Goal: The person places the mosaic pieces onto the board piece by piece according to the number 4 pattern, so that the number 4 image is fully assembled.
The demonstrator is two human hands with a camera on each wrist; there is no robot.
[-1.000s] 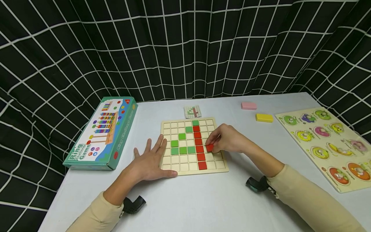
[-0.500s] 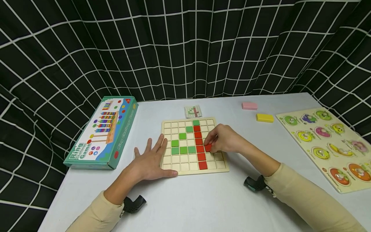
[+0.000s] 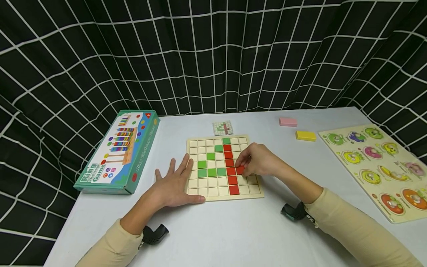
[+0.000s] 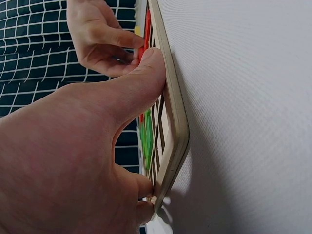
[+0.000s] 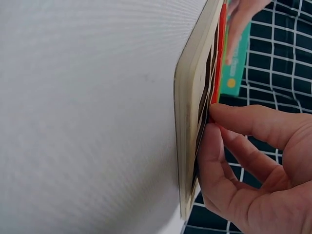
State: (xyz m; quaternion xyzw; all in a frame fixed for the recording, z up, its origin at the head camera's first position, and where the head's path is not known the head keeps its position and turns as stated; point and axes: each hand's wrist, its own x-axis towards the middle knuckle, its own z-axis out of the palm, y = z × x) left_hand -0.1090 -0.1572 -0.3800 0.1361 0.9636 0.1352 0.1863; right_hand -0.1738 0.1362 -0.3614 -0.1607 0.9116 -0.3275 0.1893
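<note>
A wooden grid board point(image 3: 213, 192) lies on the white table, with a column of red square tiles point(image 3: 232, 180) and several green tiles point(image 3: 211, 172) in its cells. My right hand point(image 3: 261, 161) pinches one red tile point(image 3: 240, 170) between thumb and fingers, right of the red column and level with the lowest green row. In the right wrist view the fingertips point(image 5: 217, 109) are right at the board's surface. My left hand point(image 3: 171, 187) lies spread at the board's left side, its straight fingers on the left rim and its thumb point(image 4: 153, 61) on the near rim.
A small printed pattern card point(image 3: 223, 128) lies behind the board. The green Ring Challenge Game box point(image 3: 146, 148) stands at left. Pink point(image 3: 288, 122) and yellow point(image 3: 305, 136) blocks sit at back right, near a fruit puzzle board point(image 3: 353, 170). A black gridded curtain point(image 3: 213, 66) surrounds the table.
My right hand has brought the red tile slightly left, up against the red column and into line with a cell. The left hand keeps its place on the board.
</note>
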